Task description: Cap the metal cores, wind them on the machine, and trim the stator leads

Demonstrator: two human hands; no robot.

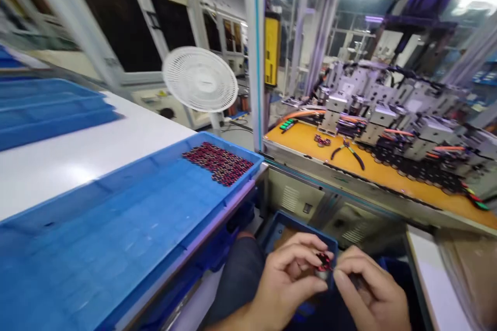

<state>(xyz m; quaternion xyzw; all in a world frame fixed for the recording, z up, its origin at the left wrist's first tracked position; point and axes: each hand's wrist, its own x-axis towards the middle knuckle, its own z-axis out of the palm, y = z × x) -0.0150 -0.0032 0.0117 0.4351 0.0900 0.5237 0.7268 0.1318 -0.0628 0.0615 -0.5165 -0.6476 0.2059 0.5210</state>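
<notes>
Between the thumb and fingers of my left hand (287,271) is a small round part (323,262), red and black on top with a pale, metallic-looking lower side. Close by on its right, my right hand (368,284) is closed in a pinch, its fingertips at the part's edge. Whatever those fingertips grip is too small to make out. Both hands are above my lap, in front of a blue bin (277,220) on the floor side. Many similar red-and-black parts (221,163) lie in rows at the far end of the large blue tray (151,217).
A white table (155,129) carries the tray and stacked blue trays (54,106). Behind it stands a white fan (200,80). On the orange machine bench (298,137) are pliers (347,154), a few loose parts (322,140) and metal fixtures (380,119). A frame post (254,57) rises between.
</notes>
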